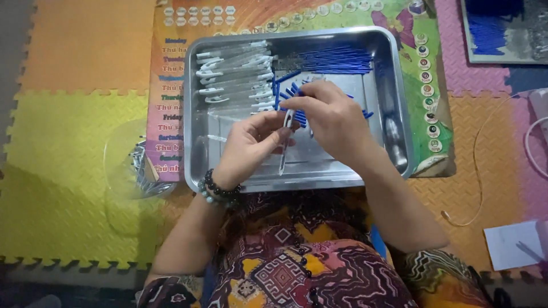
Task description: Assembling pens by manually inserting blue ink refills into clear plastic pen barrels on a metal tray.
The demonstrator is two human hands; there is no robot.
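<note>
The person sits on a floor of coloured foam mats (68,142) with a metal tray (399,114) set on a printed poster (171,108) in front of the knees. The left hand (251,145) has its grip clamped on a clear pen barrel (283,154), which hangs tip down over the front part of the tray, fingers pinched together near its upper end. The right hand (331,117) reaches in from above, its fingertips closed together at the top of that barrel among some loose blue refills (297,94); whether it pinches a refill or only the barrel's end I cannot tell, since the fingers hide it. In the tray's far left corner lies a stack of clear pens with white clips (234,77), lined up side by side, which look like finished pieces. Along the far right runs a bundle of blue refills (331,60), tightly packed, with the loose ones scattered just under the right hand. Judging by the piles, a good share is already done, yet many refills remain, so the work seems about halfway or less. A clear plastic bag (134,165) with small dark parts lies on the mats left of the tray, and a sheet of paper (514,242) lies far right.
</note>
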